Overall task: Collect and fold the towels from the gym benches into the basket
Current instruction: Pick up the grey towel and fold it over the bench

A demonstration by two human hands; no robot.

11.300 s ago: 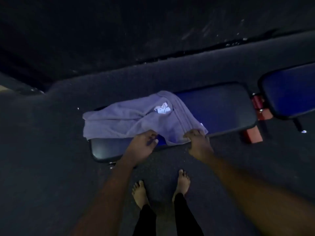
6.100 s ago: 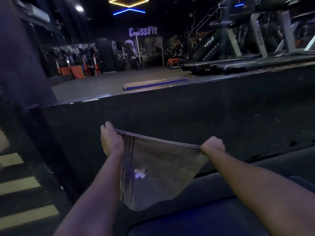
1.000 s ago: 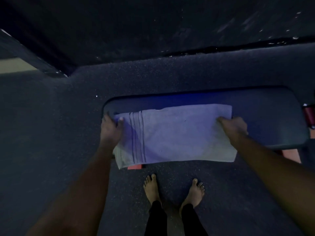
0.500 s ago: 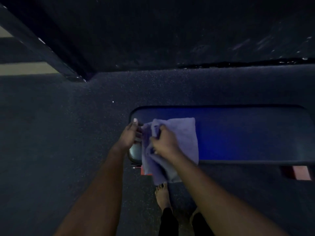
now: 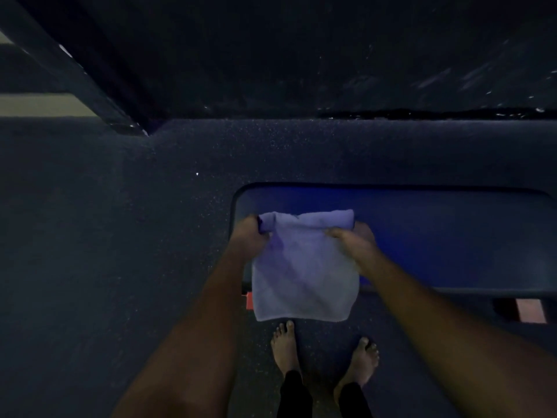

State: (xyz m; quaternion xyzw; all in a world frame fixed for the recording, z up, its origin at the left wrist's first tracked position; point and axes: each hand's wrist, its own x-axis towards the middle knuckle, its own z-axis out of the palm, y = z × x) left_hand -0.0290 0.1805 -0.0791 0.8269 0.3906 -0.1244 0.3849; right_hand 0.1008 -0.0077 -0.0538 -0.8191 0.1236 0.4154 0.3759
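A pale grey towel [image 5: 304, 273], folded to a small square, lies over the left end of the dark blue padded gym bench [image 5: 437, 236]; its lower half hangs over the bench's near edge. My left hand [image 5: 248, 233] grips the towel's top left corner. My right hand [image 5: 352, 239] grips its top right corner, the far edge curling over between them. No basket is in view.
Dark speckled rubber floor surrounds the bench. A low black wall [image 5: 301, 55] runs behind it, with a dark beam [image 5: 90, 79] slanting at the upper left. Red bench frame parts [image 5: 530, 310] show under the near edge. My bare feet [image 5: 283, 348] stand just before the bench.
The towel, spread wide across the bench a second ago, has been folded in half sideways. My hands have moved apart again to its two top corners.
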